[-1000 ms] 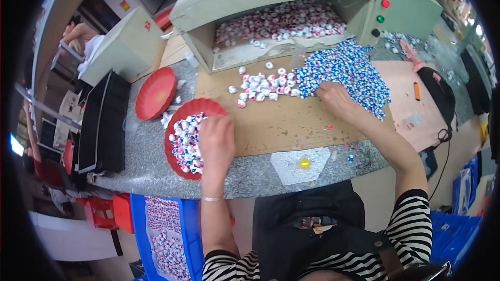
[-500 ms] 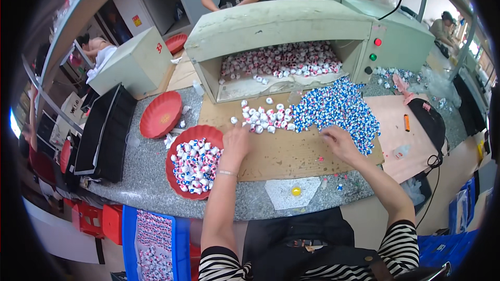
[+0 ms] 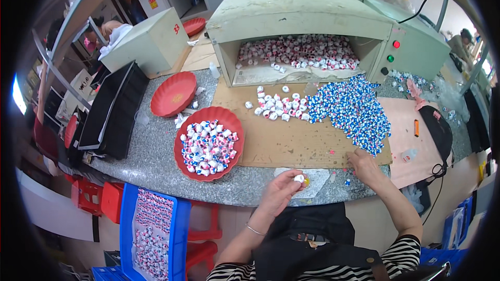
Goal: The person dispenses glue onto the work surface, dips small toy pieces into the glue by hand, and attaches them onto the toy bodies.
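Taking the middle of the cardboard sheet (image 3: 291,148) as the centre of the clock, the left hand (image 3: 279,191) is near seven o'clock, at the table's front edge, and grips one small round white piece (image 3: 299,178) between thumb and fingers, above a pale pad (image 3: 319,183). The right hand (image 3: 364,166) is at four o'clock with its fingers bent; whether something is in them, one cannot tell. White-and-pink pieces (image 3: 278,106) lie at ten o'clock, the blue-and-white pile (image 3: 346,106) at two, and the filled red scalloped bowl (image 3: 219,113) near nine. The white piece could slip and roll down to the floor, because only the fingertips hold it and the edge is close. The two groups on the cardboard could become mixed, since their borders touch. The bowl seems well filled, so a bump may spill some pieces. As for writing, the pale-green box (image 3: 140,41) at ten o'clock bears a red marking, a white board (image 3: 78,88) farther left has dark lettering, and no label can be read on the pieces.
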The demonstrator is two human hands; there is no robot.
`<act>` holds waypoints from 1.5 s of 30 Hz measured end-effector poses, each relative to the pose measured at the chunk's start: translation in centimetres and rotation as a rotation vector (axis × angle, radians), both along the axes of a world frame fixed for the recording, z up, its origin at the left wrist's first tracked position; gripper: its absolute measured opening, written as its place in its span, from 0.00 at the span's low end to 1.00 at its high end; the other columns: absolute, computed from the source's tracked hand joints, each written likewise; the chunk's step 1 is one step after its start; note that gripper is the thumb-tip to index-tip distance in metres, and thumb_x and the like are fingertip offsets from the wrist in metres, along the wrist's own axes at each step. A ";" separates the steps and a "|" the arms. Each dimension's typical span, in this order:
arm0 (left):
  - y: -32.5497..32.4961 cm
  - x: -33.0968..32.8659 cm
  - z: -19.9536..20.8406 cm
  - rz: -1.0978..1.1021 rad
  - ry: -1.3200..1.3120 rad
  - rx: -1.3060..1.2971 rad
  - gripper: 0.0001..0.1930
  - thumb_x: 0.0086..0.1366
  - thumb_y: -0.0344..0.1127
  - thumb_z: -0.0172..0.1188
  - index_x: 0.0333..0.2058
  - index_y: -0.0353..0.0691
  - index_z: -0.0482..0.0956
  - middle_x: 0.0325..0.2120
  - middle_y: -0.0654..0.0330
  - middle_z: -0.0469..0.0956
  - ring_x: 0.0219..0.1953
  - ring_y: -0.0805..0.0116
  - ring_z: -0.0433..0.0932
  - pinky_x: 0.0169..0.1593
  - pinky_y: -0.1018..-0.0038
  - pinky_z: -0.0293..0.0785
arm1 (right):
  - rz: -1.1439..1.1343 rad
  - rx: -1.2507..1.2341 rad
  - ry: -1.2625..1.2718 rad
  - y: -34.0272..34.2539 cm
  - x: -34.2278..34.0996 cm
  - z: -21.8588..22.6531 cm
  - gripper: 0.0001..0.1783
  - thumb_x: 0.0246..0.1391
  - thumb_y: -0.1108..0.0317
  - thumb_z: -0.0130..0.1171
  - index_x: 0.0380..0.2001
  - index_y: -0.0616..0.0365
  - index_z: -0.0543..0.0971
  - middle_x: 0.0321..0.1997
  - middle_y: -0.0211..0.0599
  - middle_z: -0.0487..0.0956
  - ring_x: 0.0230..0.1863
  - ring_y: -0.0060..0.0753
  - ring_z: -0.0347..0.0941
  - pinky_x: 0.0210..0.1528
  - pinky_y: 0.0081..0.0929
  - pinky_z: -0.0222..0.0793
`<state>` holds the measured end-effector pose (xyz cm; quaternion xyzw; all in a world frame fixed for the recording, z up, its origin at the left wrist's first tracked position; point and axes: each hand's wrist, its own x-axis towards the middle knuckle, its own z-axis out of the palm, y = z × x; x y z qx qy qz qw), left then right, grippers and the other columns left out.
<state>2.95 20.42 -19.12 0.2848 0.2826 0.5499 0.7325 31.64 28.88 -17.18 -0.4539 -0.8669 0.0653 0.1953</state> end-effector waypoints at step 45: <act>-1.5 -3.3 -0.8 0.255 0.384 0.133 0.19 0.59 0.17 0.58 0.50 0.30 0.72 0.41 0.61 0.75 0.43 0.74 0.77 0.48 0.79 0.74 | 0.296 -0.162 0.214 -2.8 -7.1 2.3 0.07 0.49 0.73 0.61 0.33 0.62 0.80 0.29 0.42 0.77 0.32 0.46 0.75 0.34 0.37 0.71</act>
